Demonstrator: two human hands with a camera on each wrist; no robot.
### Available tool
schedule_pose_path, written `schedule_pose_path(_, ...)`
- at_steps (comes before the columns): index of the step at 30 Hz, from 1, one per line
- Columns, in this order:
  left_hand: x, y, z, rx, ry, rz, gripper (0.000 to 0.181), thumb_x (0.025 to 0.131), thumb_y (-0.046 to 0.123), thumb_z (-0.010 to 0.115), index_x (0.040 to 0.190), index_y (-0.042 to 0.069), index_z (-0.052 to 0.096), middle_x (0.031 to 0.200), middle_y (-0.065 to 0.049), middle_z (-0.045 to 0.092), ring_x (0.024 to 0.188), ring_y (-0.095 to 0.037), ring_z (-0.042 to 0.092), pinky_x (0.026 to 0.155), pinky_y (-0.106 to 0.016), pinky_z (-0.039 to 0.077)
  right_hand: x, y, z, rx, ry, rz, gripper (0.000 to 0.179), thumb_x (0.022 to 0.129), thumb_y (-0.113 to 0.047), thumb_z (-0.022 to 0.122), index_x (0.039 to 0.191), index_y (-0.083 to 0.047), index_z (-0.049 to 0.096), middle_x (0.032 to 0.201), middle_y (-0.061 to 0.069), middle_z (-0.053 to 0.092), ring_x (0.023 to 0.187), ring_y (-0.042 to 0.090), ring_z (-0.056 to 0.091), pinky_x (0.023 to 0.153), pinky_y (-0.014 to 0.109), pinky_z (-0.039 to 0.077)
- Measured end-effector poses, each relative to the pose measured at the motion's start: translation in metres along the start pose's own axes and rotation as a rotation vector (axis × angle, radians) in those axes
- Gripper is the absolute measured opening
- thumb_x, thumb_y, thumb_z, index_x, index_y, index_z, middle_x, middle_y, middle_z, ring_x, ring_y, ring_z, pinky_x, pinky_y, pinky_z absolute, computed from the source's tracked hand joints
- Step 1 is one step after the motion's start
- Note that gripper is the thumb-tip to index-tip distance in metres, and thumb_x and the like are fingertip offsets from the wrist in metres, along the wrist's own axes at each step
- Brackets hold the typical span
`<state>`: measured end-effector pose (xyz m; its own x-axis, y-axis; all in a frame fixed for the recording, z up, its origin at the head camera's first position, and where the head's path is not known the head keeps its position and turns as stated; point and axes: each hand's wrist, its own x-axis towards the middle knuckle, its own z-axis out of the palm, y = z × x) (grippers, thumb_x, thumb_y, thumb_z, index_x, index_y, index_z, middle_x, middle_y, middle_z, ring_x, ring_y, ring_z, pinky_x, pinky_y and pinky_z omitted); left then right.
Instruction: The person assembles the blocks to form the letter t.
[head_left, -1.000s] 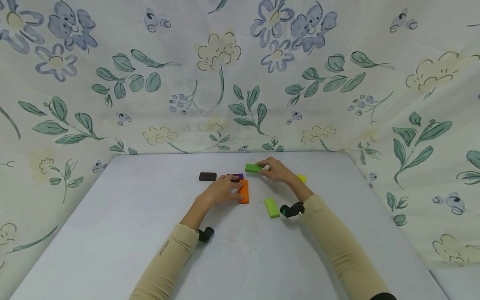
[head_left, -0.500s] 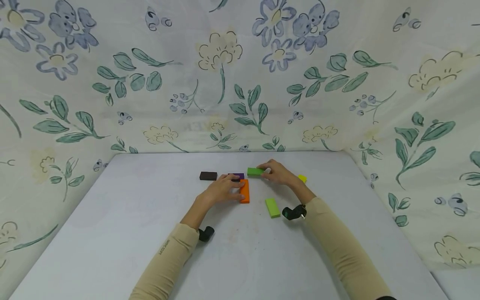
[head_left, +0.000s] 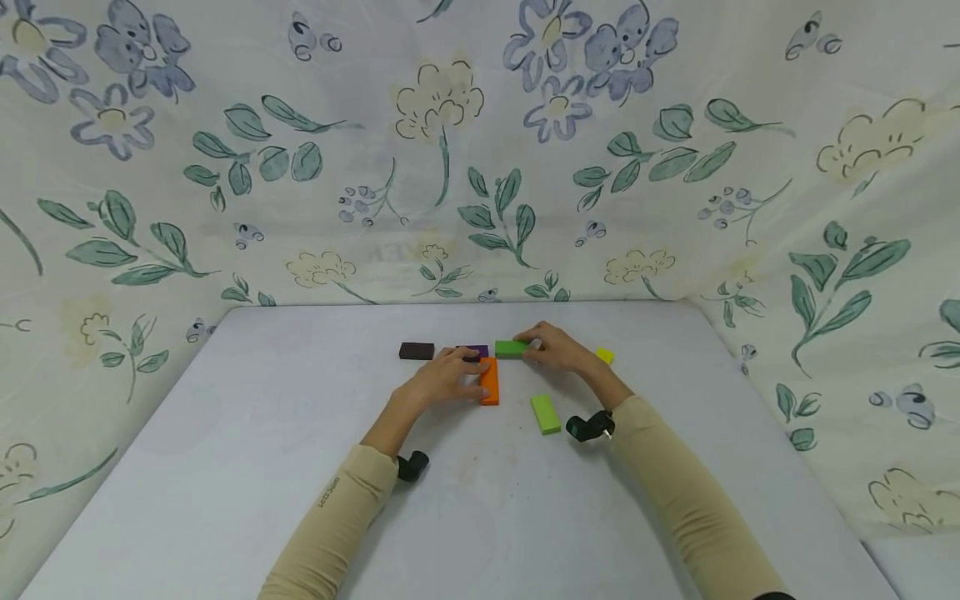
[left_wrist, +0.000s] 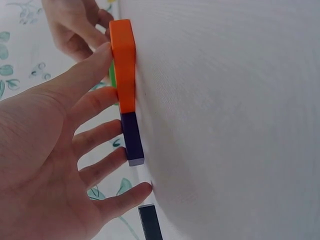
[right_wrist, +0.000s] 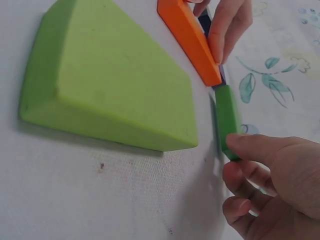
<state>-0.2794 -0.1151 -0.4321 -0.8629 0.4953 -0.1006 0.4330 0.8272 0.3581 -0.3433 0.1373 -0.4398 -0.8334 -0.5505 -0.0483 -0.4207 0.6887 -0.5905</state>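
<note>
My left hand (head_left: 444, 379) rests with spread fingers along an orange block (head_left: 490, 383) and a purple block (left_wrist: 132, 139). Thumb and index touch the orange one's side, while middle and ring fingers reach the purple one. A green block (head_left: 510, 349) lies close to the right of the purple block; my right hand (head_left: 555, 347) pinches its right end between thumb and fingers. In the right wrist view the green block (right_wrist: 227, 120) stands near the far corner of the orange block (right_wrist: 192, 42). A black block (head_left: 416, 351) lies left of the left hand, apart from the others.
A lime-green block (head_left: 545, 414) lies at an angle on the white table (head_left: 480, 517), near the right wrist's camera (head_left: 590, 426). Behind the right forearm a yellow block (head_left: 604, 356) partly shows. Flower-patterned cloth (head_left: 337, 183) stands behind and beside the table.
The right hand has brought the green block slightly toward the person and to the right, level with the purple block. The left hand and its blocks stay in place.
</note>
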Motion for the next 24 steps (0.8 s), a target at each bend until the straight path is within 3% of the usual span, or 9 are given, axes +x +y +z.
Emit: schedule_pose_path(24,-0.0009,0.001,-0.0005,-0.023,-0.008,-0.008,0.056,0.09,0.041,0.069,0.139,0.017,0.056,0.155,-0.009,0.041,0.141,-0.037,0.034,0.112,-0.056,0.034,0.0025,0.0052,0.0058,0.018,-0.032,0.012,0.039,0.099,-0.016,0.058,0.137,-0.008,0.057,0.126,0.016,0.053,0.11,0.028,0.056,0.098,0.041,0.049)
